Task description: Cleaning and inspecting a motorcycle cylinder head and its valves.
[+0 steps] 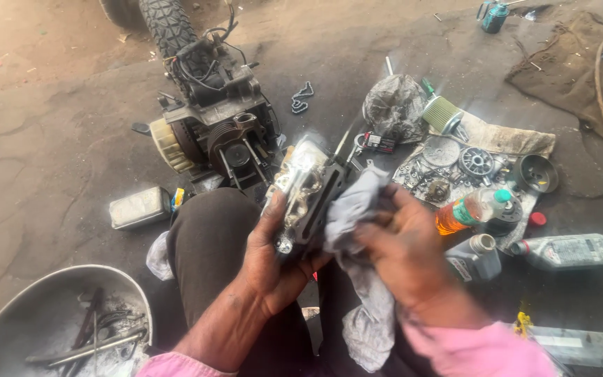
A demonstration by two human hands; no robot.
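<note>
My left hand (268,260) grips a shiny metal engine cylinder head (303,187) from below, holding it up over my knees. My right hand (405,246) clutches a grey-white rag (352,208) and presses it against the right side of the metal part. The rag's loose end hangs down between my forearms. Both sleeves are pink. Just beyond the held part sits a stripped scooter engine (218,129) with its cylinder studs bare, attached to a rear tyre (167,26).
A round metal basin (8,314) with tools lies at bottom left. A small metal cover (138,207) rests left of my knee. On the right, a cloth (504,139) carries clutch parts, with an air filter (441,113), an orange-liquid bottle (470,211) and grey oil bottles (568,251).
</note>
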